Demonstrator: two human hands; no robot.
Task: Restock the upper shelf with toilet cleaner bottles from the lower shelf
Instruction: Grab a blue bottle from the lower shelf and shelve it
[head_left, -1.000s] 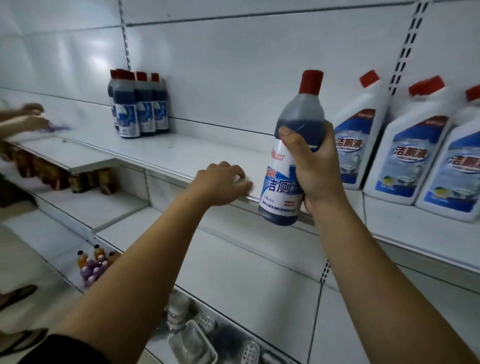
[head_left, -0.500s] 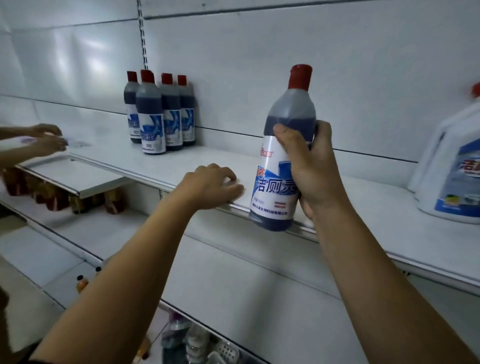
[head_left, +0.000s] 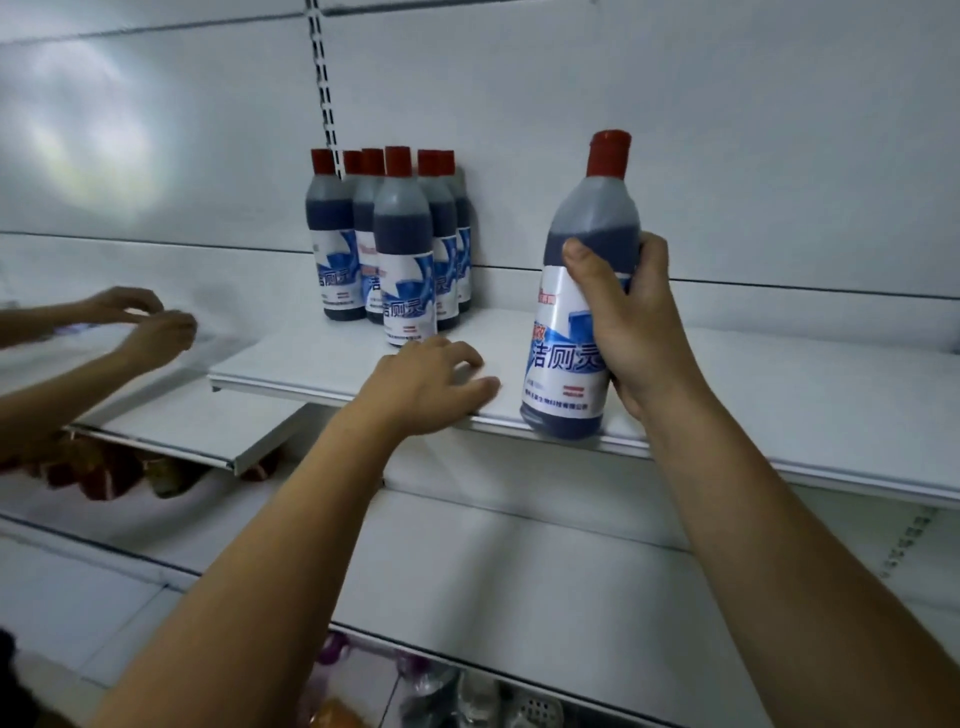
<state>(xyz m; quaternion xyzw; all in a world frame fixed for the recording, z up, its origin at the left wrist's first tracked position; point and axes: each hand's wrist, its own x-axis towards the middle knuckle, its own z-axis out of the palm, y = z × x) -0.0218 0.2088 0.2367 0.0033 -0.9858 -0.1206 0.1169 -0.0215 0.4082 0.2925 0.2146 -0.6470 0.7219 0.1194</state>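
My right hand (head_left: 631, 332) grips a toilet cleaner bottle (head_left: 582, 291) with dark blue liquid, a red cap and a white-blue label. It is upright, its base at the front edge of the white upper shelf (head_left: 779, 395). My left hand (head_left: 431, 382) rests palm down on the shelf's front edge, fingers spread, holding nothing. A group of several matching bottles (head_left: 400, 244) stands at the back of the shelf, just beyond my left hand.
Another person's two hands (head_left: 140, 322) work over the neighbouring shelf at the left. Brown jars (head_left: 104, 475) sit under that shelf. Packaged goods (head_left: 441, 686) lie on the lowest shelf. A slotted upright (head_left: 324, 88) runs up the white back panel.
The view has swung left: the large white jugs at the right have left the frame and the bottle group is nearer. My hands keep their grip and place on the shelf edge.
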